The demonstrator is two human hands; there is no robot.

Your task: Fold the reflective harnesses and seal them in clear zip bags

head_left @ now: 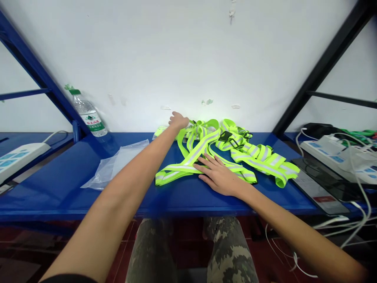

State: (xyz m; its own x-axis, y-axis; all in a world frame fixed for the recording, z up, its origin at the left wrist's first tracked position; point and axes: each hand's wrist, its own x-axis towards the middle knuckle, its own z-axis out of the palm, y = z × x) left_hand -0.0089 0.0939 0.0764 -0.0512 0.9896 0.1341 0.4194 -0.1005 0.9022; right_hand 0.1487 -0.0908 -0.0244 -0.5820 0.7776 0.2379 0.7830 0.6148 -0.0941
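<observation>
head view: blue shelf (73, 188) against white wall (176, 51). neon reflective straps (224, 153) heaped at the back centre. right hand (218, 175) flat on them, fingers spread; left hand (178, 120) at the pile's far edge (grip unclear). bottle (88, 114) blurred; power strips cut off.

Left hand (178, 120) reaching reflective straps (235, 151), right hand (218, 175) flat on them

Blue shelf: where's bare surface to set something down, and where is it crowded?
Bare blue shelf shows along the front edge, below the clear plastic bag, and between bag and reflective straps. A small gap lies behind the bag, by the water bottle. Crowded: the centre, where the left hand and right hand rest on the straps, and the right end with the power strip.
</observation>
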